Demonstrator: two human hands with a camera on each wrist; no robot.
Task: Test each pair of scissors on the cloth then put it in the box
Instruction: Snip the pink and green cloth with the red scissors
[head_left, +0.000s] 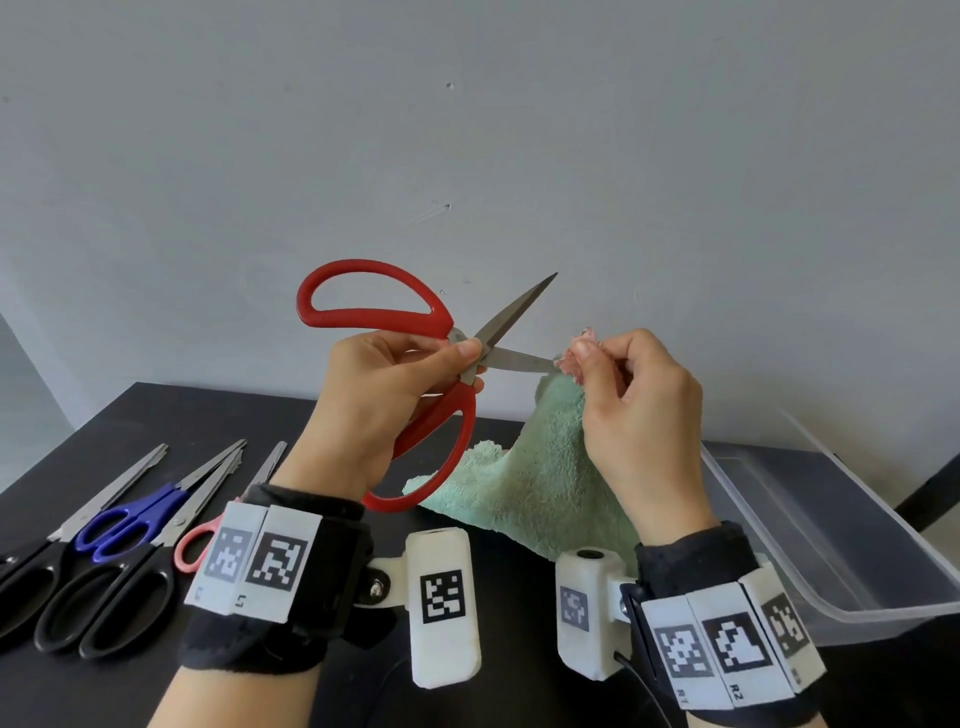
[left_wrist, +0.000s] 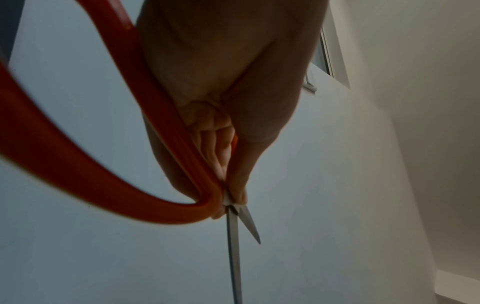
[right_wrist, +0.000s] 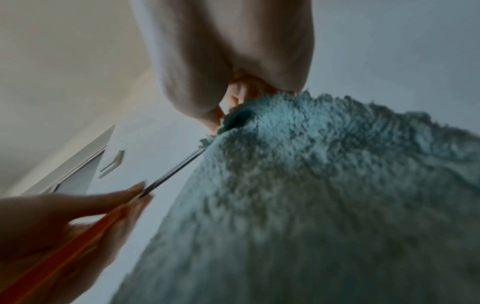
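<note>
My left hand (head_left: 395, 384) grips the red-handled scissors (head_left: 374, 312) near the pivot, held up above the table. Their blades stand apart: one points up and right, the other reaches toward the cloth's raised corner. My right hand (head_left: 623, 395) pinches the top corner of the mint green cloth (head_left: 540, 467) and lifts it, while the rest drapes onto the table. In the left wrist view the red scissors (left_wrist: 103, 185) fill the frame beside my left hand (left_wrist: 228, 123). In the right wrist view a blade (right_wrist: 174, 174) touches the cloth (right_wrist: 311, 195) just below my right hand (right_wrist: 226, 61).
Several other scissors lie at the table's left: black-handled pairs (head_left: 104, 597), a blue-handled pair (head_left: 124, 525) and a pink-handled pair (head_left: 197, 540). A clear plastic box (head_left: 831, 545) stands at the right on the black table (head_left: 156, 415). A grey wall is behind.
</note>
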